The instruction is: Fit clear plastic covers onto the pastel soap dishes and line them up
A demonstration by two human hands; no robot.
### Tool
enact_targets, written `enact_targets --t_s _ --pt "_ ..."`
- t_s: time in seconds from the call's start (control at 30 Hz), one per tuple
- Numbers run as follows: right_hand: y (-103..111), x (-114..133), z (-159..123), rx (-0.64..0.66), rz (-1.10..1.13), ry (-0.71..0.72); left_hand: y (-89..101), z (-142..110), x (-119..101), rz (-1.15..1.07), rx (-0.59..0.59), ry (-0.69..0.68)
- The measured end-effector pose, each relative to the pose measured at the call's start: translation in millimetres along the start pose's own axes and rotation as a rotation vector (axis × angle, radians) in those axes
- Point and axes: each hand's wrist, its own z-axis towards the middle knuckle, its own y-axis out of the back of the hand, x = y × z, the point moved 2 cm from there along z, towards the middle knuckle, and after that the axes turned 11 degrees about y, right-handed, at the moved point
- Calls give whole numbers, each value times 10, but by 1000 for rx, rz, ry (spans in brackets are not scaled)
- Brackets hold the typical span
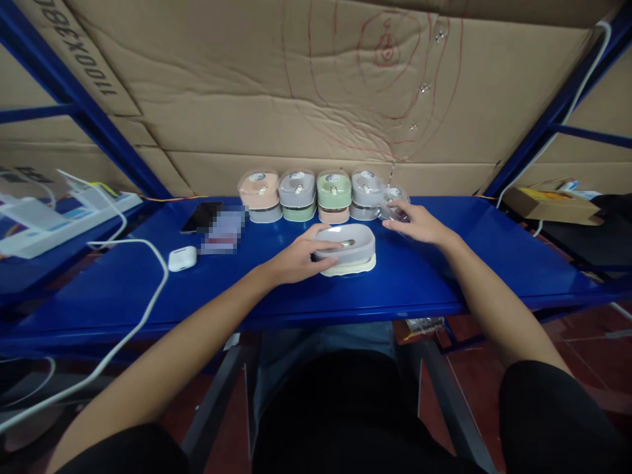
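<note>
My left hand (296,258) grips the left side of a grey tray (351,243) that sits on a cream base (350,267) in the middle of the blue table (444,276). A spoon lies inside the grey tray. My right hand (417,224) rests further right, its fingers on a clear plastic lid (395,201). Behind both hands stands a row of several stacked lunch boxes: peach (259,187), grey (297,188), green (334,189) and another grey (366,187).
A black phone (201,216), a blurred card (223,230) and a white earbud case (182,258) lie at the left. A white cable (143,309) loops off the front edge. Cardboard (316,85) lines the back. A brown box (550,204) sits far right.
</note>
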Motion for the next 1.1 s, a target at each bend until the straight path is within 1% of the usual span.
enact_targets --t_s 0.1,0.2,0.33,0.4,0.47,0.53,0.57,0.6,0.67,0.77,0.83,0.97,1.03,1.1 --pt "-30 53 -2 115 -4 10 182 -7 105 61 -111 59" --pt "-67 71 -13 203 -62 58 356 -54 305 157 -185 169" --pt "-124 -1 -12 244 -130 102 470 -129 568 239 -172 315" --pt "-138 -27 -6 250 -145 107 486 -148 615 227 -176 345" --pt "-130 -20 0 241 -150 105 483 -154 564 180 -225 326" --pt "-99 12 3 203 -148 92 444 -147 418 121 -281 261" --pt "-79 33 3 171 -144 83 405 -138 321 95 -289 217" --pt "-59 54 1 131 -136 76 352 -124 217 76 -274 171" --pt "-26 94 -3 38 -110 74 214 -87 23 58 -189 92" --pt "-12 125 -10 -64 -70 82 15 -26 -150 35 -33 44" --pt "-17 131 -12 -95 -54 83 -60 2 -175 36 29 46" --pt "-37 198 -9 -144 -11 108 -82 8 -140 32 71 43" --pt "-75 304 1 -153 23 155 -85 0 -119 7 60 53" --pt "-156 472 21 -113 63 257 -112 -6 -94 -47 36 80"
